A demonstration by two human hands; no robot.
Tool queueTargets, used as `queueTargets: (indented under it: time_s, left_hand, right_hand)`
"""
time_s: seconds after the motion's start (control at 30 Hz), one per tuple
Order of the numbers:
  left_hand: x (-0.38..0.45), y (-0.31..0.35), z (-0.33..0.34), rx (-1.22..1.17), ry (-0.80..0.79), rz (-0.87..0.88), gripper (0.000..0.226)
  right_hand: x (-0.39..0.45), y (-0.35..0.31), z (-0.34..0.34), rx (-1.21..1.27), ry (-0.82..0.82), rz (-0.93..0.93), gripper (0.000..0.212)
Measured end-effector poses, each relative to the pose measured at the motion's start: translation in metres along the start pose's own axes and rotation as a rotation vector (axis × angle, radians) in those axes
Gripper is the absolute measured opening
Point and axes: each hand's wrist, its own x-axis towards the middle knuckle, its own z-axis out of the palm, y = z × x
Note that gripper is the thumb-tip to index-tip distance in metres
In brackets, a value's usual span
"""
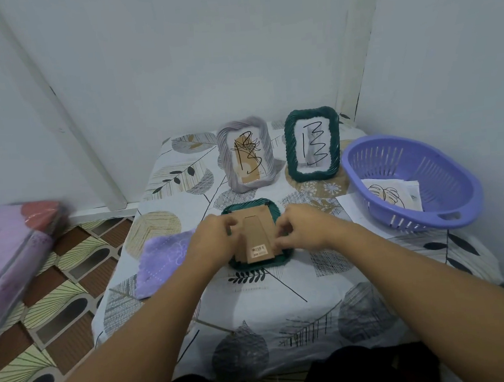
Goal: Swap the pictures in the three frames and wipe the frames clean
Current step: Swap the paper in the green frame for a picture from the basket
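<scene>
While the green frame [252,236] lies face down on the tabletop [283,303], both my hands work at its brown backing board [256,238].
Left hand [215,239] and right hand [300,232] pinch the board's side edges. Grey frame [246,155] and second green frame [313,143] stand upright behind; purple cloth [163,261] lies left, purple basket [413,181] with loose pictures right.

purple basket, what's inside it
The purple basket holds loose paper pictures; the top one shows a line-drawn leaf. The sheets beneath are mostly covered.
</scene>
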Motion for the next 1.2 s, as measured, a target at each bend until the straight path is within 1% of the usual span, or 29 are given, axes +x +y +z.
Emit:
queueTargets:
  time_s: [0.03,0.07,0.13,0.2,0.27,0.37,0.47,0.53,0.6,0.67,0.77,0.83,0.9,0.97,1.03,1.1,1.2]
  left_hand:
    - [0.000,-0.005,-0.001,0.059,0.056,-0.041,0.034]
    - [0.001,-0.010,-0.001,0.134,0.074,-0.086,0.035]
    - [0.001,-0.017,0.000,0.238,0.035,-0.157,0.037]
    - [-0.001,-0.019,0.004,0.244,-0.009,-0.194,0.035]
    - [0.000,-0.020,0.010,0.185,-0.021,-0.204,0.030]
    - [0.003,-0.025,0.018,-0.007,-0.032,-0.280,0.021]
    - [-0.001,-0.025,0.018,-0.350,-0.015,-0.301,0.022]
    - [-0.012,-0.013,0.011,-0.568,-0.024,-0.267,0.019]
    - [-0.018,-0.004,0.006,-0.749,-0.048,-0.223,0.022]
    - [-0.023,0.003,0.002,-0.849,-0.043,-0.159,0.028]
    - [-0.028,0.013,-0.002,-0.854,0.021,-0.037,0.029]
    - [-0.032,0.022,-0.006,-0.837,0.059,0.035,0.034]
    - [-0.035,0.031,-0.010,-0.802,0.073,0.102,0.045]
    - [-0.038,0.038,-0.012,-0.728,0.085,0.180,0.052]
    - [-0.041,0.044,-0.014,-0.604,0.116,0.251,0.055]
    - [-0.044,0.047,-0.015,-0.493,0.154,0.296,0.055]
    - [-0.047,0.048,-0.013,-0.409,0.145,0.361,0.056]
  right_hand:
    - [0.001,-0.001,0.001,0.013,0.035,0.009,0.016]
    - [0.003,-0.002,0.003,0.011,0.065,0.015,0.018]
    - [0.008,-0.004,0.007,0.018,0.085,0.033,0.023]
    - [0.010,-0.007,0.013,0.036,0.052,0.058,0.028]
    - [0.011,-0.010,0.017,0.056,0.045,0.082,0.028]
    - [0.011,-0.012,0.021,0.098,0.088,0.114,0.024]
    - [0.011,-0.011,0.019,0.168,0.082,0.158,0.023]
    - [0.012,-0.010,0.018,0.216,0.097,0.189,0.027]
    - [0.013,-0.011,0.016,0.241,0.142,0.200,0.032]
    - [0.013,-0.014,0.015,0.301,0.177,0.202,0.032]
    - [0.013,-0.024,0.009,0.442,0.216,0.234,0.039]
    - [0.014,-0.033,0.003,0.618,0.243,0.269,0.048]
    - [0.013,-0.044,-0.006,0.827,0.224,0.322,0.054]
    - [0.012,-0.051,-0.015,1.004,0.179,0.370,0.057]
    - [0.012,-0.053,-0.020,1.124,0.153,0.370,0.051]
    - [0.013,-0.050,-0.018,1.189,0.158,0.348,0.042]
    - [0.016,-0.044,-0.009,1.282,0.197,0.333,0.017]
